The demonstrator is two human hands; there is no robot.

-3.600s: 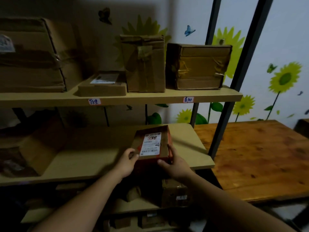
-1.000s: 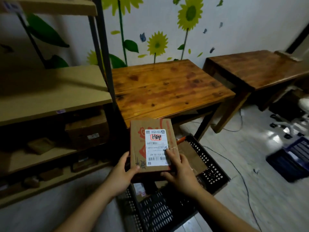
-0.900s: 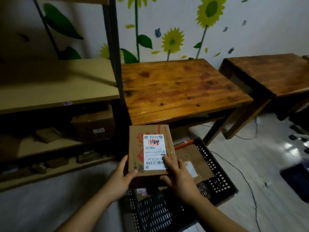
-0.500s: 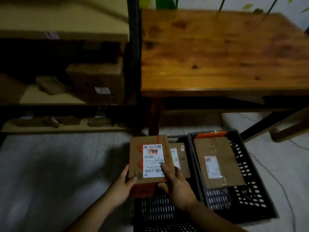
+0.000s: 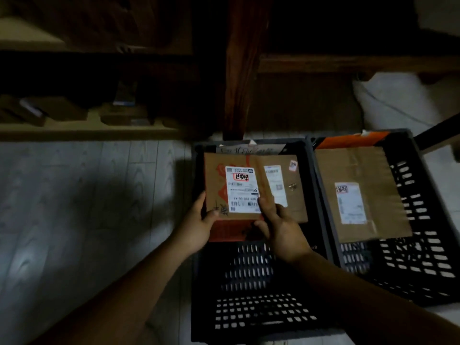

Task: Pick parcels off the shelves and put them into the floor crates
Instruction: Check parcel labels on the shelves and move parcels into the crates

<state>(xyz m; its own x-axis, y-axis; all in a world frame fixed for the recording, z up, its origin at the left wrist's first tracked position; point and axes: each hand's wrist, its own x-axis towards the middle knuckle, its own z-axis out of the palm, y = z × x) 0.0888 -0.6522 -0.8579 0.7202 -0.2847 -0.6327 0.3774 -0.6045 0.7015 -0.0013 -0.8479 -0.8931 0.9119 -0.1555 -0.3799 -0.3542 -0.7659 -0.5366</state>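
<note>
Labelled parcel held flat, label up, over the far half of the left crate; left hand and right hand each close their grip on a near corner, thumbs on top, probably to lower it level onto the flat box inside.

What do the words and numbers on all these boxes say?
Nothing reads clearly.
White label on the held parcel: red-ringed handwriting, print and barcodes, upside down and blurred.
Pen scrawl on its cardboard: unreadable.
Pale label and red sticker on the parcel beneath: too blurred.
Tall label on the big parcel in the right crate: too blurred.
</note>
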